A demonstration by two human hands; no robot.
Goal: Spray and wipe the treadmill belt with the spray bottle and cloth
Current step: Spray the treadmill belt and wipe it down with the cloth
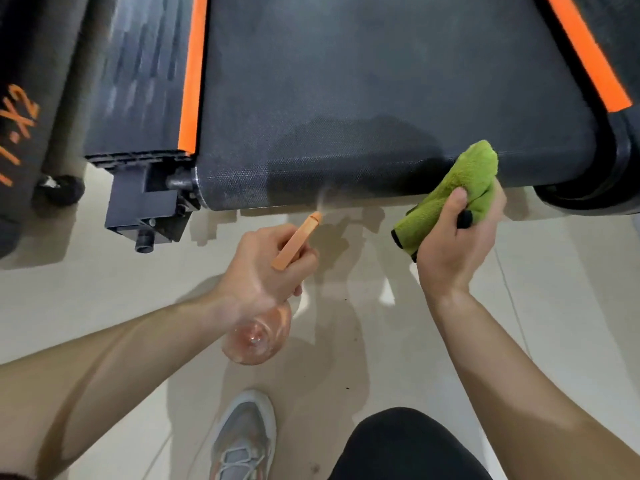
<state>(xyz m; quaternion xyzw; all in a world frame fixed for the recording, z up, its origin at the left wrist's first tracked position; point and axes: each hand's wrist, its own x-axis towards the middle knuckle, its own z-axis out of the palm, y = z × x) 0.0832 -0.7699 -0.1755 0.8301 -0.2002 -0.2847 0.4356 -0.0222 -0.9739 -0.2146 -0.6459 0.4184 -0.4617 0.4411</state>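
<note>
The black treadmill belt (381, 81) fills the upper middle of the head view, with a darker wet patch near its rear edge. My left hand (263, 268) grips a clear spray bottle (256, 337) with an orange head, its nozzle aimed at the belt's rear edge. A thin mist leaves the nozzle. My right hand (453, 237) is closed on a folded green cloth (460, 192), whose upper end touches the belt's rear edge at the right.
Orange side strips (190, 84) run along both sides of the belt. A black end bracket (145, 209) juts out at the left rear corner, a rounded black end cap (620, 168) at the right. My grey shoe (242, 438) and knee rest on the beige tile floor (554, 289).
</note>
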